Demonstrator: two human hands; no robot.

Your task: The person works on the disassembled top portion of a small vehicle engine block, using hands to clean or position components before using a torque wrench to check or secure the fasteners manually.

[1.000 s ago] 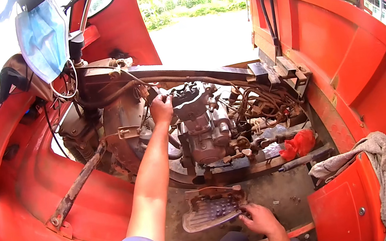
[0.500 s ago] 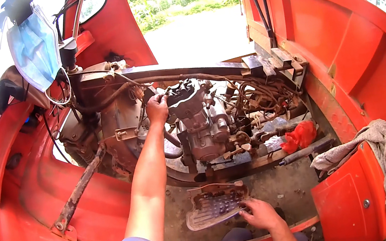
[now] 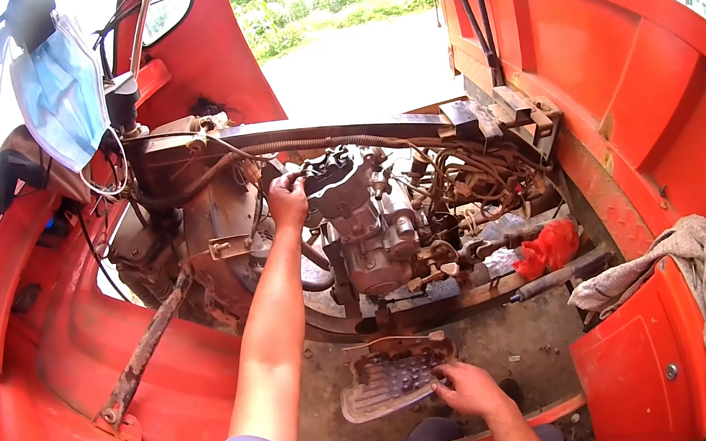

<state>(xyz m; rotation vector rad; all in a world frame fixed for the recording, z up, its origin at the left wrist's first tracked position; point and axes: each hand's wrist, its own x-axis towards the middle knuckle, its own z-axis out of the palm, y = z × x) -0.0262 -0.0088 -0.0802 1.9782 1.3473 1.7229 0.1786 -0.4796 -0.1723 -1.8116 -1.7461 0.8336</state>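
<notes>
My left hand reaches up to the top of a grimy grey engine in the open bay of a red vehicle, its fingers closed on a part at the engine's upper left side. Low down, my right hand rests on the edge of a worn metal foot plate lying on the dirty floor. Rusty cables and hoses crowd the space to the engine's right.
Red body panels wall in both sides. A rusty lever slants at the left. A red rag lies beside the engine, a grey cloth hangs over the right panel, and a blue face mask dangles at upper left.
The view has shifted slightly; both hands keep their places, the left at the engine top and the right on the foot plate.
</notes>
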